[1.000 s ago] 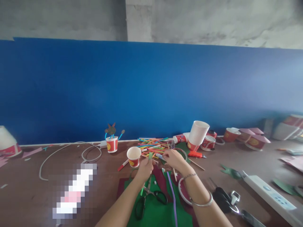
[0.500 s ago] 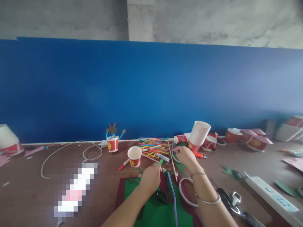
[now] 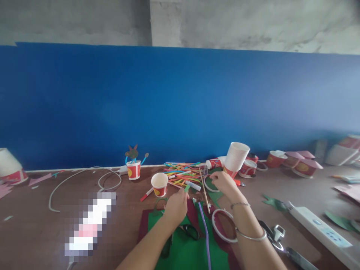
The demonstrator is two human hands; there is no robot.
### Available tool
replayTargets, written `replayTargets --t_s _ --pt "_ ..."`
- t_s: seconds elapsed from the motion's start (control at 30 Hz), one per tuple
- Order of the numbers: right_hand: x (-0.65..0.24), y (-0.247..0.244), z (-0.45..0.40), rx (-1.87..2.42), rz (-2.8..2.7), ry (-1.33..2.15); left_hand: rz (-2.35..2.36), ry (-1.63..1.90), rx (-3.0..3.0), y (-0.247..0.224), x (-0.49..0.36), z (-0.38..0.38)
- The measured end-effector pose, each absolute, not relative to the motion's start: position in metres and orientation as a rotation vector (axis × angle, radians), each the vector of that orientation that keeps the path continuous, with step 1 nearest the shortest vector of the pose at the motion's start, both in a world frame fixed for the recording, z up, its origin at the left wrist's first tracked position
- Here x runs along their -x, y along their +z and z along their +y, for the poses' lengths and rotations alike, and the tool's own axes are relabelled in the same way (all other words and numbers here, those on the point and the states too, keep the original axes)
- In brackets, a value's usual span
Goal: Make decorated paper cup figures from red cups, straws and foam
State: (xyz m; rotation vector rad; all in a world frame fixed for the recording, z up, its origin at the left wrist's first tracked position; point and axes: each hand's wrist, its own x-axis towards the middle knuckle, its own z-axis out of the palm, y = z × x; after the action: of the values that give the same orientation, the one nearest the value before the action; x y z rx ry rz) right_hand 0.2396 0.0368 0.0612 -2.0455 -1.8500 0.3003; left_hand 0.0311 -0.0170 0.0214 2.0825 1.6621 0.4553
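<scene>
Shifted right since a second ago, the green strip (image 3: 187,188) is pinched between thumb and fingers of the left hand (image 3: 176,206), near the white tube (image 3: 194,185). Also moved right, away from that tube, the right hand (image 3: 223,183) has its fingers bent together; whether they grip anything I cannot tell. Beyond lie colored sticks (image 3: 182,174), with an open paper cup (image 3: 159,184) left of the left hand.

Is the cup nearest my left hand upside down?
No, the cup nearest the left hand stands upright with its mouth facing up.
</scene>
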Motion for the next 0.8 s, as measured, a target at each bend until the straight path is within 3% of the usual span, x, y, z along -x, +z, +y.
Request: replayTargets --t_s 0.27,0.5,0.8 --pt "-0.257 0.064 0.036 2.042 -1.807 0.305 1.972 0.678 -2.197 0.066 -0.006 -0.017" --pt "-0.251 0.067 0.035 1.997 -1.843 0.302 2.099 0.113 -2.111 0.087 0.025 -0.015" --pt "-0.244 0.07 0.033 1.97 -1.882 0.318 2.015 0.055 -2.193 0.082 0.044 -0.008"
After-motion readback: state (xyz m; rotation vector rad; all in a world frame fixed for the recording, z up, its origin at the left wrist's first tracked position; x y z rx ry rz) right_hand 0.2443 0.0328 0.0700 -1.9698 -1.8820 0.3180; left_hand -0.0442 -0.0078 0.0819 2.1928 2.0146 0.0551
